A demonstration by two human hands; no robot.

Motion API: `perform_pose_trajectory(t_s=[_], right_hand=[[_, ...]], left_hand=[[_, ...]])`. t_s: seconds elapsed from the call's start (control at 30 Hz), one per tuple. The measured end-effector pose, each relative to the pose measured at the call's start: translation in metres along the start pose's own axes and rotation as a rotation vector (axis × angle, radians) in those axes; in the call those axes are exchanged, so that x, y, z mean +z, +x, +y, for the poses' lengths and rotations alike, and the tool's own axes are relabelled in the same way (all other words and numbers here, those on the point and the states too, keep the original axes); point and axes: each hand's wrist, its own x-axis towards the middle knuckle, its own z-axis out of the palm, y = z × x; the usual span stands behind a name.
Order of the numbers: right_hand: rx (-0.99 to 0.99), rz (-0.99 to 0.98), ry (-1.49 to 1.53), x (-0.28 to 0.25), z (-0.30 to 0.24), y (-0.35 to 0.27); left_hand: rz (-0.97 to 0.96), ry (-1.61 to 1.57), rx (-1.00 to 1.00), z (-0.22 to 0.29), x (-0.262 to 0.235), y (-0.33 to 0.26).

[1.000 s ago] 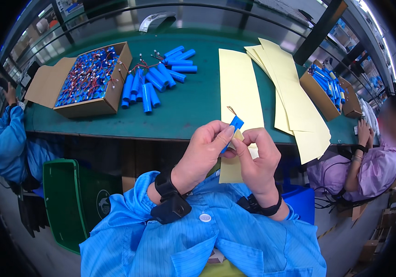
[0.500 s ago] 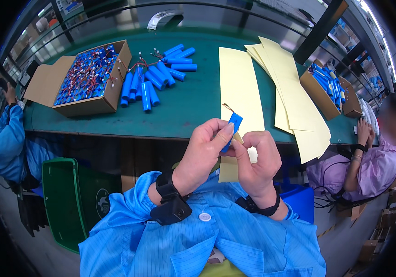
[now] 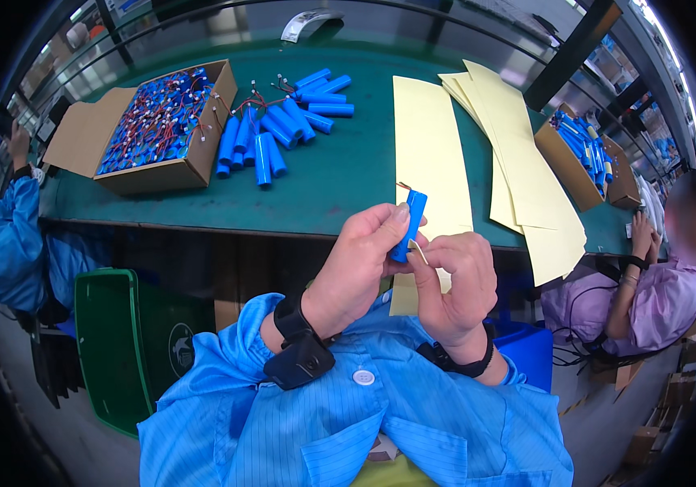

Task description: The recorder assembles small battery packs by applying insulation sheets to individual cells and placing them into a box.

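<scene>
In front of my chest, my left hand (image 3: 354, 269) is closed on a blue cylindrical battery pack (image 3: 414, 217), thumb along its side. It stands tilted, with short brown leads (image 3: 403, 186) at its upper end. At its lower end my right hand (image 3: 460, 284) pinches a small pale-yellow strip (image 3: 419, 252) between thumb and forefinger. Whether the strip still touches the battery is hard to make out. Behind the hands, a long pale-yellow sheet (image 3: 429, 138) lies on the green table (image 3: 348, 174) and hangs over its front edge.
Several blue battery packs (image 3: 283, 126) with wires lie left of the sheet, beside an open cardboard box (image 3: 165, 180) full of them. More yellow sheets (image 3: 518, 170) and another box (image 3: 569, 174) are at right. A green bin (image 3: 105, 357) stands lower left. People sit on both sides.
The battery has turned more upright in my left hand. My right fingers now hold the yellow strip out from the battery's lower end. The whole view has shifted slightly.
</scene>
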Motion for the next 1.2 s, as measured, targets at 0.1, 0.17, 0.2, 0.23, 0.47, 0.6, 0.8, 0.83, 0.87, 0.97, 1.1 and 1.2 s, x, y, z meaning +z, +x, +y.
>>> perform_pose_trajectory(t_s=[0.1, 0.17, 0.2, 0.23, 0.47, 0.6, 0.8, 0.83, 0.87, 0.97, 1.1, 1.2], right_hand=[[-0.014, -0.002, 0.012, 0.000, 0.000, -0.001], [-0.023, -0.007, 0.012, -0.001, 0.001, -0.002], [-0.041, -0.013, 0.002, -0.001, 0.001, -0.003], [-0.059, -0.018, -0.008, -0.001, 0.001, -0.004], [-0.107, -0.023, -0.001, -0.003, 0.002, -0.007], [0.075, -0.020, 0.171, -0.008, -0.002, -0.004], [0.923, -0.088, 1.002, -0.013, 0.019, 0.006], [0.923, -0.086, 0.999, -0.013, 0.019, 0.007], [0.981, -0.107, 1.053, -0.012, 0.019, 0.008], [1.059, -0.133, 1.110, -0.010, 0.023, 0.007], [1.055, -0.131, 1.102, -0.006, 0.028, 0.003], [1.054, -0.127, 1.074, -0.005, 0.026, 0.005]], left_hand=[[-0.010, -0.022, 0.006, 0.000, -0.001, 0.000], [-0.012, -0.023, 0.008, 0.000, -0.001, 0.000], [-0.014, -0.024, 0.010, -0.001, -0.001, 0.000], [-0.014, -0.025, 0.008, -0.001, -0.002, 0.000], [-0.016, -0.071, 0.006, -0.002, -0.002, 0.000], [0.020, -0.084, 0.022, 0.000, -0.006, 0.003], [-0.054, -0.030, -0.016, 0.005, -0.001, 0.000], [-0.057, -0.030, -0.017, 0.005, 0.000, 0.001], [-0.062, -0.009, -0.024, 0.004, 0.002, 0.001], [-0.071, 0.023, -0.023, 0.002, 0.002, 0.003], [-0.071, 0.049, -0.017, 0.002, 0.002, 0.004], [-0.058, 0.082, -0.005, 0.001, 0.002, 0.004]])
